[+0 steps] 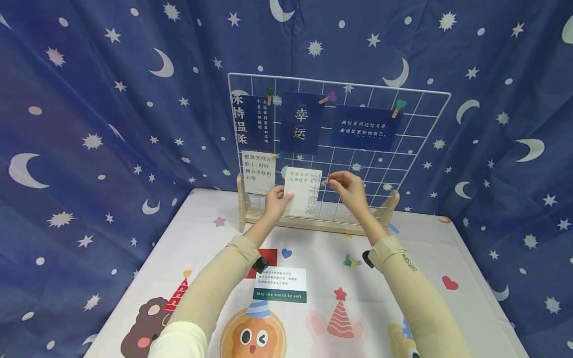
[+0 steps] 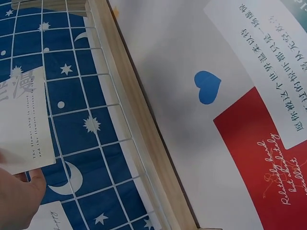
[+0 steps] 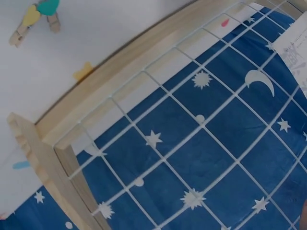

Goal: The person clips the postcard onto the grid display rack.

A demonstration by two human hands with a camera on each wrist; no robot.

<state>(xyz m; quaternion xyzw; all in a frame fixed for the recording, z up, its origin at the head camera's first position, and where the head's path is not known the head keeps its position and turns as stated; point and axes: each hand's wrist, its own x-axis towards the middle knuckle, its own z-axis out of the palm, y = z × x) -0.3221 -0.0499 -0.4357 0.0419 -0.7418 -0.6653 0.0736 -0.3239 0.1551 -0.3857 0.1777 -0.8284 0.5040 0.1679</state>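
The left hand (image 1: pixel 278 201) grips the lower left edge of a white card (image 1: pixel 304 192), holding it flat against the wire grid (image 1: pixel 380 164) in its wooden stand (image 1: pixel 313 224). The right hand (image 1: pixel 348 187) is at the card's upper right corner, fingers pinched on a small clip (image 1: pixel 325 182) (too small to make out clearly). The hand covers the card's lower left corner. In the left wrist view only a thumb and part of the card (image 2: pixel 24 120) show; in the right wrist view the hand itself is out of frame. Four more cards hang on the grid, the white one (image 1: pixel 256 172) partly behind the left hand's card. On the surface (image 1: pixel 447 258) lie another card (image 1: pixel 280 285), half hidden by the left forearm, and loose clips (image 1: pixel 353 261).
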